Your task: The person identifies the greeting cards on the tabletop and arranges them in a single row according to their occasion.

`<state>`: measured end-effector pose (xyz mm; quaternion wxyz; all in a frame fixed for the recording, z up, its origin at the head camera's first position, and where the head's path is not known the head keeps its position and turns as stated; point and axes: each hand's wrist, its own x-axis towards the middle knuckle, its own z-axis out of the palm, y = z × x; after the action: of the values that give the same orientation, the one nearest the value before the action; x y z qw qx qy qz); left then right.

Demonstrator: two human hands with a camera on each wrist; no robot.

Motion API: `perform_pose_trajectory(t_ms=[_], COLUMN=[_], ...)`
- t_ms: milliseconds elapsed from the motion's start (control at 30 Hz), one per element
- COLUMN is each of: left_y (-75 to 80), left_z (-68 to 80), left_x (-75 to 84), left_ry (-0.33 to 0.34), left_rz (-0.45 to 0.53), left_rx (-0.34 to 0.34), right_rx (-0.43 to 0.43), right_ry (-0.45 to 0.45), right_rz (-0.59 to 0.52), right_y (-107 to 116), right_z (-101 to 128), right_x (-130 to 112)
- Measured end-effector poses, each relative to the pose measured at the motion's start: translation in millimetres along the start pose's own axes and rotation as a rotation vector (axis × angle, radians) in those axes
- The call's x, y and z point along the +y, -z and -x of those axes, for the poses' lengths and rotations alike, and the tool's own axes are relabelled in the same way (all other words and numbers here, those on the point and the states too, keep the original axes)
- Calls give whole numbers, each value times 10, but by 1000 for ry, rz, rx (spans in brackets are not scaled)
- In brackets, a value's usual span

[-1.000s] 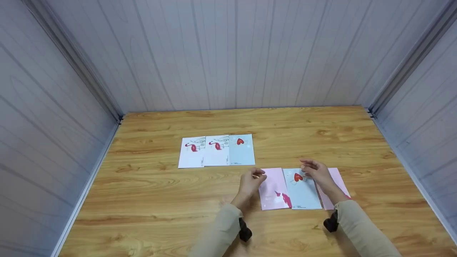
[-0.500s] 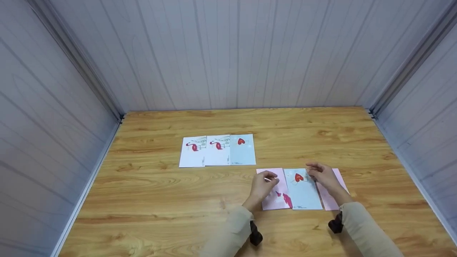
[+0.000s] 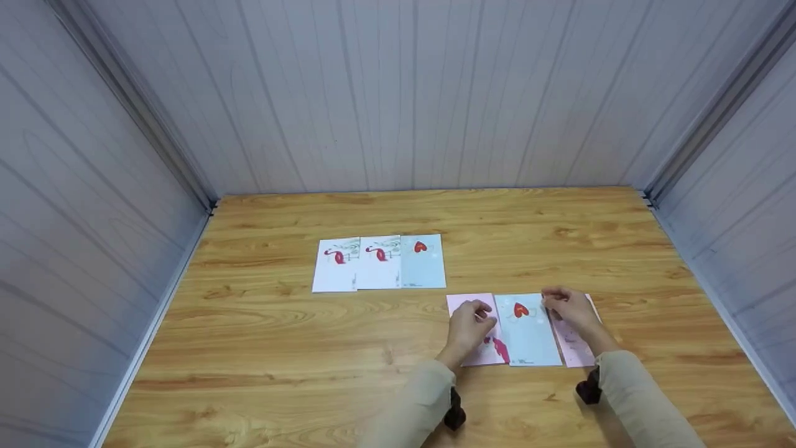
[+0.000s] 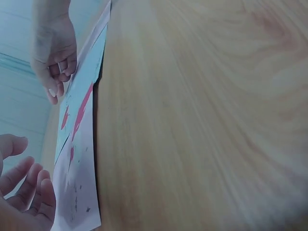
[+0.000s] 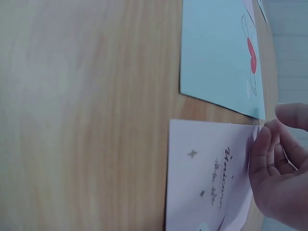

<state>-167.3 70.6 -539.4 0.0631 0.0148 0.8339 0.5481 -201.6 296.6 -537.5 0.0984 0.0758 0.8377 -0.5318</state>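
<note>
Cards near worktop's front edge, right of centre: pale blue paper card w/ red heart (image 3: 527,330) lies flat betw. two pink paper cards. Left hand (image 3: 469,328) rests on left pink card (image 3: 482,348), fingers loosely bent, no grip. Right hand (image 3: 569,310) curls fingertips on right pink card (image 5: 211,183), prob. to slide it. Second row of three cards (image 3: 379,262) farther back, toward left.
</note>
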Motion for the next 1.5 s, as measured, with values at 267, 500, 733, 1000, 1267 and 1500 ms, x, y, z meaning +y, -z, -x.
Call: perform_pose_trajectory(t_ms=[267, 500, 733, 1000, 1267, 1500], left_y=[-95, -208, -257, -297, -314, -291], left_z=[6, 30, 42, 37, 36, 46], left_x=[27, 24, 23, 4, 7, 5], left_ry=[-62, -62, -97, -131, -112, -103], left_rz=[-157, -318, -494, -603, -595, -544], left_rx=[-1, 15, 40, 9, -5, -3], right_rx=[11, 10, -7, -23, -19, 1], right_ry=[7, -10, -21, -23, -31, -31], right_rz=[56, 42, 18, -5, -8, -81], right_y=[1, 6, -3, -27, -40, -26], right_z=[-29, -36, -31, -17, -17, -16], right_x=[5, -1, -20, -42, -45, -24])
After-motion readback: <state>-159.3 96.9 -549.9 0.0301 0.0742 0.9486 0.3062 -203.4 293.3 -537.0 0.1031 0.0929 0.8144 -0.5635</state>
